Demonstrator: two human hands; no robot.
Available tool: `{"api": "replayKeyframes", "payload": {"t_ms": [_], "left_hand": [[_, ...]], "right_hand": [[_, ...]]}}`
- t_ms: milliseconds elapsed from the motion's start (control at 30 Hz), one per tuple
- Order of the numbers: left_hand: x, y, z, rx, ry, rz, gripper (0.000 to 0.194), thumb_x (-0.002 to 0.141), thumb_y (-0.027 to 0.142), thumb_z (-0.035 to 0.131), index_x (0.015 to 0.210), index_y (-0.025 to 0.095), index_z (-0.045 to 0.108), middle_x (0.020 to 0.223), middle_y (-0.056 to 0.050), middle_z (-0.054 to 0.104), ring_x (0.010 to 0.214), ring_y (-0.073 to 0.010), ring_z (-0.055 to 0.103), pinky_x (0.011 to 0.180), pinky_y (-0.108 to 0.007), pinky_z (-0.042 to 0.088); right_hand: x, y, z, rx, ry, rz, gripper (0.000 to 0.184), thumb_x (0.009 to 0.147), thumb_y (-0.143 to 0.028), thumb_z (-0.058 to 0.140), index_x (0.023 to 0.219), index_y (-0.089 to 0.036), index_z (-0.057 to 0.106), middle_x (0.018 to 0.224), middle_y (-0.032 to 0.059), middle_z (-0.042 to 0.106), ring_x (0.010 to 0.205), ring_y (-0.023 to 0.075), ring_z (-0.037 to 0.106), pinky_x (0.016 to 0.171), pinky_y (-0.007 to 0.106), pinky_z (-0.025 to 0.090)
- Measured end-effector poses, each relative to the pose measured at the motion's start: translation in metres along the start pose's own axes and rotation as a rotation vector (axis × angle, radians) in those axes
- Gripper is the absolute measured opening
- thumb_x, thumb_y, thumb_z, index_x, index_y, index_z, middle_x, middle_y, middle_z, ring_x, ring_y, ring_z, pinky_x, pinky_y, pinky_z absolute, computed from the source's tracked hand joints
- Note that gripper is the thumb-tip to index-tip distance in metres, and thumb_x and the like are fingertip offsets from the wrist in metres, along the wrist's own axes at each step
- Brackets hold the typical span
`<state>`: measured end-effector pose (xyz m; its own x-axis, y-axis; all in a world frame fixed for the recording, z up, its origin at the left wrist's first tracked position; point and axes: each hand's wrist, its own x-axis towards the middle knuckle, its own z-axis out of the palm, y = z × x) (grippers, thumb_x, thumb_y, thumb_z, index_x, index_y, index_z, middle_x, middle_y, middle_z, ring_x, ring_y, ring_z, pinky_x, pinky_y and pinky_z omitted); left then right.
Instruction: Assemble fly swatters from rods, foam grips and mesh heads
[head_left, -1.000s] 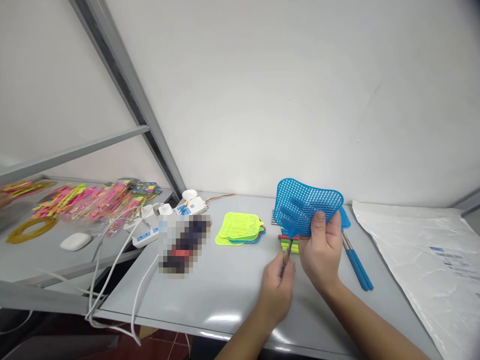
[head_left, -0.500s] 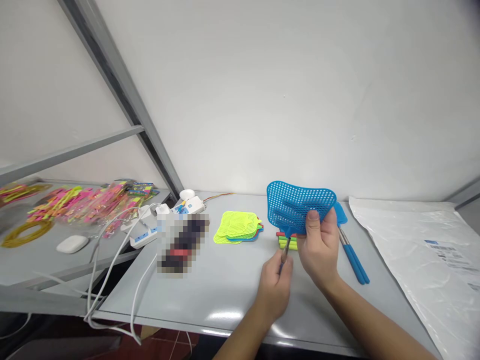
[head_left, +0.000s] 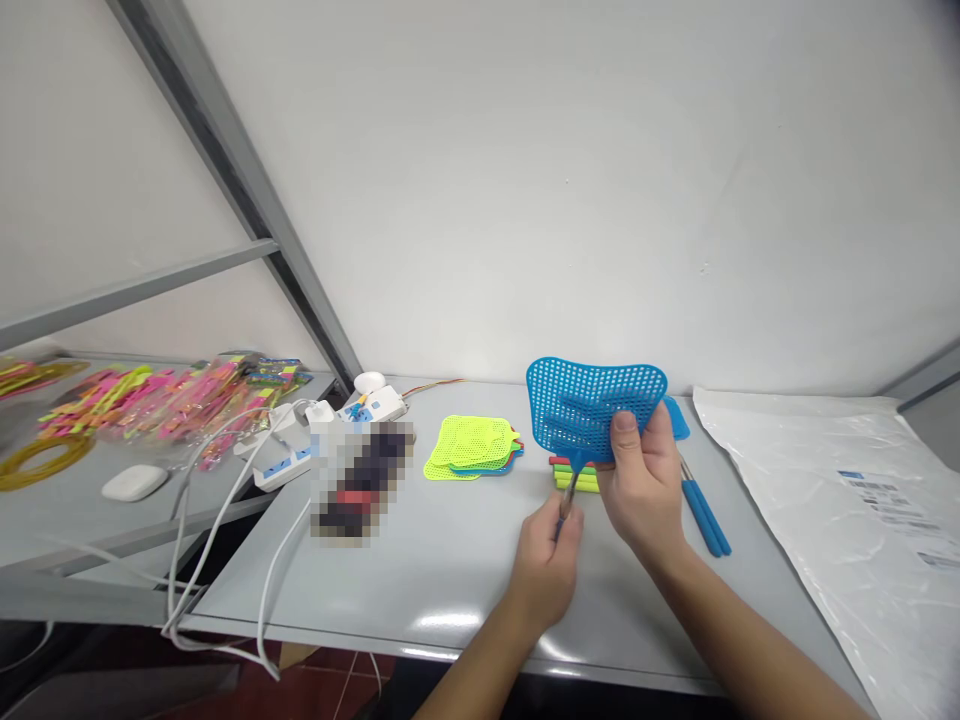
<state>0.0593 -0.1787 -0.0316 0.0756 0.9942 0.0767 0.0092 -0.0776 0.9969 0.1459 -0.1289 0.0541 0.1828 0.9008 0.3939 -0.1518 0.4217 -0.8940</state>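
A blue fly swatter (head_left: 585,400) with a perforated head is held up over the table between my two hands. My right hand (head_left: 641,480) pinches the right part of its head, thumb in front. Lower down, my left hand (head_left: 549,545) is closed round the metal shaft just below the neck. Behind the hands lie several red, green and yellow-green handles (head_left: 576,478), partly covered. To the left rests a stack of swatter heads (head_left: 474,445), yellow on top with blue, green and red edges below. Blue-handled swatters (head_left: 705,515) lie on the right, partly hidden.
A large white plastic mailer (head_left: 795,520) covers the table's right side. At the left are power strips (head_left: 281,465) with white cables, a pixelated dark object (head_left: 364,485), a white case (head_left: 135,483) and bagged pink and yellow items (head_left: 187,400) on a neighbouring surface.
The view has shifted slightly. Both hands keep their hold on the blue fly swatter, whose head now faces the camera a little more squarely.
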Motion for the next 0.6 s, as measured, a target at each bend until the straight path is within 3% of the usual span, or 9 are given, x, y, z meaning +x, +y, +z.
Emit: {"api": "replayKeyframes", "payload": {"t_ms": [167,367,600], "left_hand": [[-0.001,0.001,-0.001,0.021,-0.016,0.019,0.03,0.095,0.04,0.039,0.074,0.019,0.043,0.066,0.004,0.04,0.062,-0.0114,0.036,0.058,-0.024,0.027],[-0.003,0.002,-0.005,-0.021,-0.055,-0.017,0.034,0.093,0.046,0.041,0.074,0.019,0.046,0.064,0.003,0.042,0.058,-0.0111,0.037,0.057,-0.025,0.028],[-0.001,0.018,-0.014,-0.333,-0.291,-0.225,0.034,0.093,0.049,0.043,0.077,0.019,0.044,0.058,0.007,0.029,0.049,-0.0073,0.025,0.046,-0.022,0.02]], "right_hand": [[0.005,0.002,-0.004,0.09,-0.079,0.089,0.022,0.093,-0.046,0.046,0.106,-0.03,0.052,0.112,0.0022,0.063,0.101,0.0199,0.062,0.077,0.035,0.055],[0.006,-0.001,-0.005,0.104,-0.076,0.106,0.026,0.093,-0.048,0.044,0.113,-0.032,0.05,0.116,0.0015,0.063,0.101,0.0204,0.063,0.072,0.036,0.057],[0.014,-0.007,-0.006,0.112,-0.104,0.112,0.026,0.092,-0.047,0.046,0.113,-0.032,0.05,0.115,0.0008,0.063,0.097,0.0201,0.064,0.069,0.037,0.059]]}}
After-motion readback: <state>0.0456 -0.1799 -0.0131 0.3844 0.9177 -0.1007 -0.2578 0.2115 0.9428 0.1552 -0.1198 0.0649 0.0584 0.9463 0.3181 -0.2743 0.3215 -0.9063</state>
